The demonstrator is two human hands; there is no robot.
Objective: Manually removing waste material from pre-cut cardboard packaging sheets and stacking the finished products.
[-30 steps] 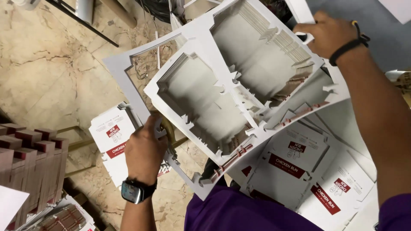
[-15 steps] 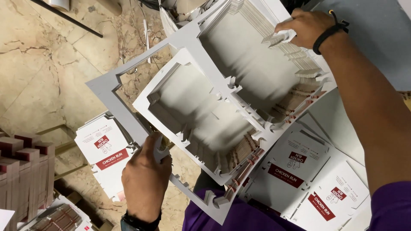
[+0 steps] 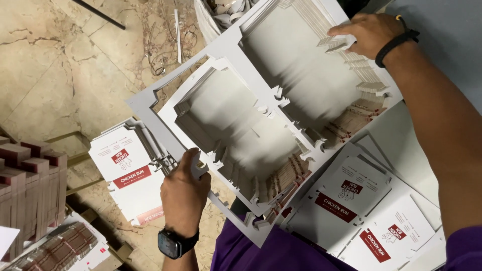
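Item: one stack of die-cut cardboard sheets, pale grey on the upward face, held tilted above the floor and your lap, between your two hands. Each sheet carried two box-shaped cut-outs side by side, ringed by a thin waste frame with notched, tabbed edges; the layered edges showed red-brown print at the lower right side of the openings. The stack's outer frame corner pointed left, over the marble floor. Your left hand gripped the lower edge of the frame, fingers clenched around it, thumb up over a tab; a dark smartwatch sat on that wrist. Your right hand rested on the upper right of the stack, fingers pressed flat on the jagged tabs there, grasping the edge as far as could be seen; a black wristband circled that wrist. Below the stack: your purple garment. To the right, flat white box blanks with red labels lay spread out. To the left, a further pile of white printed blanks on the floor, and beyond it, rows of folded red-brown cartons. At top, a white bag of offcuts, loose wire just beside it.
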